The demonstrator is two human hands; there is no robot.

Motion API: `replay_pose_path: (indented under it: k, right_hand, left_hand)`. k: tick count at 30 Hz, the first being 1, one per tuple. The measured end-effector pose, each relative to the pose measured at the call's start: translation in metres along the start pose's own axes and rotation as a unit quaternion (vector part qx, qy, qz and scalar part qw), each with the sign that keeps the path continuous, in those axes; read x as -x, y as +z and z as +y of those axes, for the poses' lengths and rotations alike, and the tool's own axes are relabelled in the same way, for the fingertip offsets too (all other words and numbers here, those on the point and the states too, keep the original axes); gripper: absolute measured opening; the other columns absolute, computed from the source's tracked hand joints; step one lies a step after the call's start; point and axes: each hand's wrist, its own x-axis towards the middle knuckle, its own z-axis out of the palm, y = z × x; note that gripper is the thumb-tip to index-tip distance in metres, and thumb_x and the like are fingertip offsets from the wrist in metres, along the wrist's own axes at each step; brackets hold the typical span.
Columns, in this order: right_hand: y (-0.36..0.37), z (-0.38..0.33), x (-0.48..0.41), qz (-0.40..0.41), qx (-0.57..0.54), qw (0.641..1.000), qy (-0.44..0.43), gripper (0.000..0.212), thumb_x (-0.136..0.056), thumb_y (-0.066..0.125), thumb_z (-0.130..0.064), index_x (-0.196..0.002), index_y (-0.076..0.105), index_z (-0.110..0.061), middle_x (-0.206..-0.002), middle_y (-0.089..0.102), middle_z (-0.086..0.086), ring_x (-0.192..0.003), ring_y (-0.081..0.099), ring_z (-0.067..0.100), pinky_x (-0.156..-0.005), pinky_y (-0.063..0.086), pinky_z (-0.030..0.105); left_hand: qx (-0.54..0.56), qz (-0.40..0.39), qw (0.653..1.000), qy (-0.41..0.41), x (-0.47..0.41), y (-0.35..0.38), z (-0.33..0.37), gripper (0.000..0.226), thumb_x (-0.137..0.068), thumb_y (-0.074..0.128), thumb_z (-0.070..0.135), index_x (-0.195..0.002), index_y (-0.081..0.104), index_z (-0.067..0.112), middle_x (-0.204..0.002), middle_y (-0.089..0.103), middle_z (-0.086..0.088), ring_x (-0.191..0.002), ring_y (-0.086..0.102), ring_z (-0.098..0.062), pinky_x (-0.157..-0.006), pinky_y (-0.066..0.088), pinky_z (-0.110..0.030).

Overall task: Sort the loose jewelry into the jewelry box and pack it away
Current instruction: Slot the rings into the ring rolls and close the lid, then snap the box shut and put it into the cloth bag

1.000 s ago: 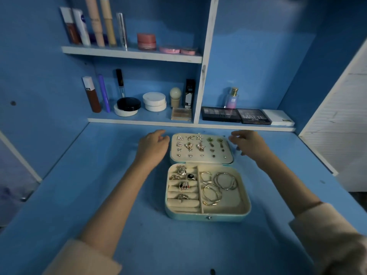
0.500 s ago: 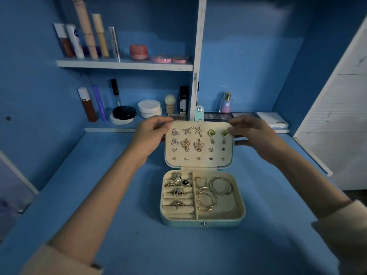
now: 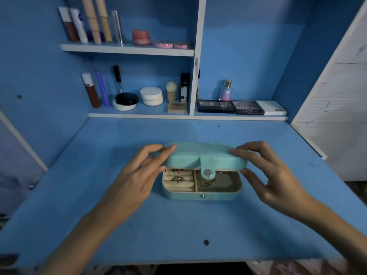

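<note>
Two hands hold the teal jewelry box (image 3: 218, 195) by its lid (image 3: 218, 159), one at each end. The left hand (image 3: 137, 175) has its fingertips on the lid's top left corner and its thumb under the edge, so its grip pinches the lid. The right hand (image 3: 272, 175) does the same at the right end, fingers on top and thumb below. The lid hangs low over the base, with only a narrow gap at the front. Through the gap show cream ring rolls with rings (image 3: 177, 178) on the left and a shadowed open compartment on the right, its contents too dark to tell. A strap tab (image 3: 207, 172) hangs from the lid's front edge, above a small snap stud (image 3: 202, 196) on the base. The box sits near the middle of the blue surface (image 3: 178, 225), well in front of the lower shelf (image 3: 139, 115) of cosmetics.
</note>
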Motion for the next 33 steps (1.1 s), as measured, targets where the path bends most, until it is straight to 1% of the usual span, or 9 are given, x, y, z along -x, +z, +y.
replay_pose_path:
  k: [5, 9, 12, 15, 19, 20, 24, 27, 33]
  right_hand:
    - [0.014, 0.001, 0.025, -0.066, 0.019, 0.997, -0.031, 0.038, -0.088, 0.049, -0.018, -0.127, 0.050, -0.014, -0.128, 0.038, 0.007, -0.123, 0.044, 0.020, -0.098, 0.041, 0.029]
    - [0.017, -0.001, 0.025, -0.070, 0.060, 0.995, -0.035, 0.042, -0.088, 0.056, -0.038, -0.123, 0.049, -0.016, -0.127, 0.040, 0.008, -0.119, 0.046, 0.024, -0.084, 0.050, 0.038]
    - [0.024, 0.007, 0.015, -0.053, 0.093, 0.993, -0.043, 0.040, -0.089, 0.053, -0.039, -0.122, 0.046, -0.018, -0.124, 0.040, 0.008, -0.116, 0.048, 0.028, -0.082, 0.051, 0.039]
    - [0.031, 0.025, -0.005, -0.053, 0.093, 0.994, -0.037, 0.045, -0.087, 0.059, -0.032, -0.128, 0.043, -0.023, -0.124, 0.038, 0.008, -0.115, 0.047, 0.031, -0.077, 0.054, 0.044]
    - [0.040, 0.044, -0.035, -0.064, 0.139, 0.988, -0.002, 0.063, -0.085, 0.064, -0.024, -0.138, 0.034, -0.040, -0.127, 0.041, 0.010, -0.114, 0.042, 0.029, -0.061, 0.056, 0.047]
    - [0.042, 0.044, -0.041, -0.056, 0.142, 0.988, 0.007, 0.061, -0.083, 0.063, -0.024, -0.136, 0.038, -0.039, -0.128, 0.043, 0.008, -0.115, 0.042, 0.027, -0.062, 0.056, 0.046]
    - [0.055, 0.035, -0.050, -0.018, 0.089, 0.996, 0.006, 0.044, -0.080, 0.052, -0.037, -0.117, 0.060, -0.014, -0.125, 0.054, 0.006, -0.118, 0.045, 0.026, -0.103, 0.035, 0.048]
    - [0.072, 0.028, -0.053, 0.028, 0.097, 0.995, 0.022, 0.053, -0.080, 0.058, -0.056, -0.104, 0.060, -0.008, -0.119, 0.055, 0.005, -0.115, 0.045, 0.026, -0.099, 0.039, 0.036]
    - [0.084, 0.036, -0.053, 0.068, 0.123, 0.990, 0.008, 0.052, -0.077, 0.060, -0.055, -0.103, 0.054, -0.010, -0.119, 0.054, 0.009, -0.111, 0.044, 0.029, -0.091, 0.042, 0.043]
  left_hand:
    - [-0.069, -0.031, 0.995, 0.058, 0.027, 0.008, -0.003, 0.037, -0.093, 0.050, 0.028, -0.127, 0.056, 0.013, -0.127, 0.049, -0.002, -0.115, 0.052, -0.014, -0.106, 0.035, -0.020]
    - [-0.089, -0.045, 0.994, 0.051, 0.026, 0.017, 0.003, 0.046, -0.087, 0.054, 0.044, -0.123, 0.050, 0.016, -0.135, 0.048, 0.000, -0.125, 0.046, -0.015, -0.110, 0.031, -0.022]
    - [-0.116, -0.031, 0.992, 0.045, 0.016, 0.026, -0.003, 0.049, -0.084, 0.054, 0.039, -0.128, 0.046, 0.017, -0.135, 0.049, 0.000, -0.125, 0.045, -0.015, -0.110, 0.030, -0.024]
    - [-0.146, -0.035, 0.988, 0.027, -0.001, 0.036, -0.013, 0.067, -0.078, 0.073, 0.026, -0.137, 0.042, 0.021, -0.132, 0.054, -0.006, -0.123, 0.044, -0.017, -0.105, 0.034, -0.025]
    - [-0.140, -0.025, 0.990, 0.001, -0.029, 0.048, -0.035, 0.073, -0.067, 0.084, 0.012, -0.133, 0.055, 0.020, -0.129, 0.057, -0.008, -0.121, 0.044, -0.019, -0.094, 0.048, -0.035]
    - [-0.138, -0.021, 0.990, -0.001, -0.033, 0.049, -0.040, 0.071, -0.065, 0.085, 0.012, -0.131, 0.058, 0.019, -0.127, 0.059, -0.008, -0.120, 0.044, -0.018, -0.091, 0.049, -0.035]
    - [-0.131, -0.009, 0.991, 0.003, -0.037, 0.051, -0.043, 0.069, -0.060, 0.088, 0.014, -0.124, 0.064, 0.020, -0.120, 0.064, -0.006, -0.114, 0.046, -0.016, -0.077, 0.055, -0.034]
    - [-0.126, 0.002, 0.992, 0.001, -0.036, 0.053, -0.043, 0.069, -0.059, 0.088, 0.012, -0.123, 0.065, 0.020, -0.119, 0.064, -0.005, -0.115, 0.046, -0.016, -0.080, 0.054, -0.034]
    - [-0.111, 0.006, 0.994, -0.010, -0.035, 0.055, -0.043, 0.070, -0.059, 0.088, 0.009, -0.124, 0.064, 0.020, -0.120, 0.063, -0.006, -0.117, 0.046, -0.018, -0.084, 0.052, -0.036]
